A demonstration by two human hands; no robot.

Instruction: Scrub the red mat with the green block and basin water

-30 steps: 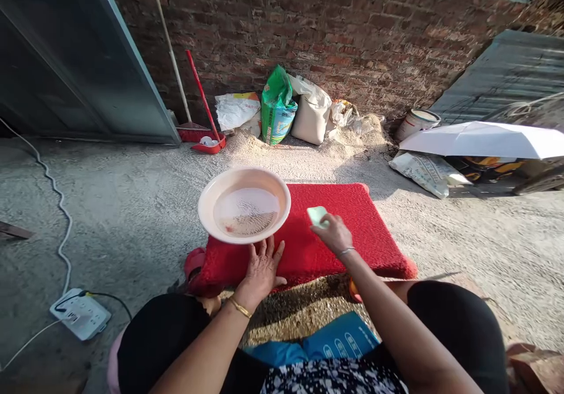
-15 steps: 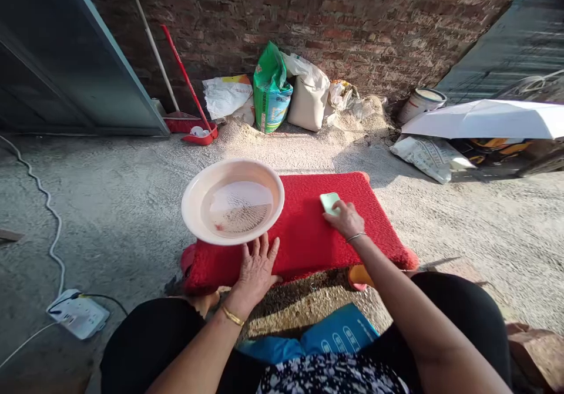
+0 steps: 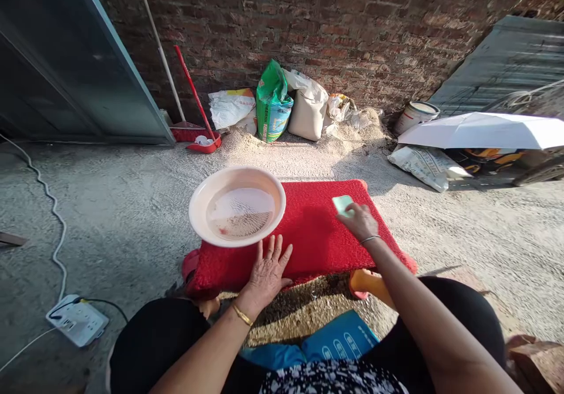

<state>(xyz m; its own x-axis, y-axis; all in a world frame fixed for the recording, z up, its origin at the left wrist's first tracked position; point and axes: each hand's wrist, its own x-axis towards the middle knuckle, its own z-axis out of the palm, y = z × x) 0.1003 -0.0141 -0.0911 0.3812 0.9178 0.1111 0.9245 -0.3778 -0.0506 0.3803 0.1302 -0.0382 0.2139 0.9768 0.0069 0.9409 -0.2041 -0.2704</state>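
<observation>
A thick red cloth (image 3: 308,229) lies over a low bench in front of me. My right hand (image 3: 360,222) is closed on a pale green, flat rounded block (image 3: 342,205), pressed to the cloth on the right side. Its underside is hidden, so I cannot tell its exact kind. Fingers spread, my left hand (image 3: 268,270) rests flat on the cloth near its front edge. Just beyond those fingertips stands a pale pink basin (image 3: 196,215) with water in it, on the cloth's left part.
Beneath my left arm's side lies a white power strip (image 3: 79,320) with cords. A red dustpan (image 3: 205,144), a green bag (image 3: 271,103) and a whitish sack (image 3: 307,109) stand along the brick wall. At right is a white umbrella (image 3: 484,128). A blue bag (image 3: 339,338) lies between my knees.
My right hand has slid to the right over the cloth with the green block. My left hand has shifted slightly right. The view has tilted up a little.
</observation>
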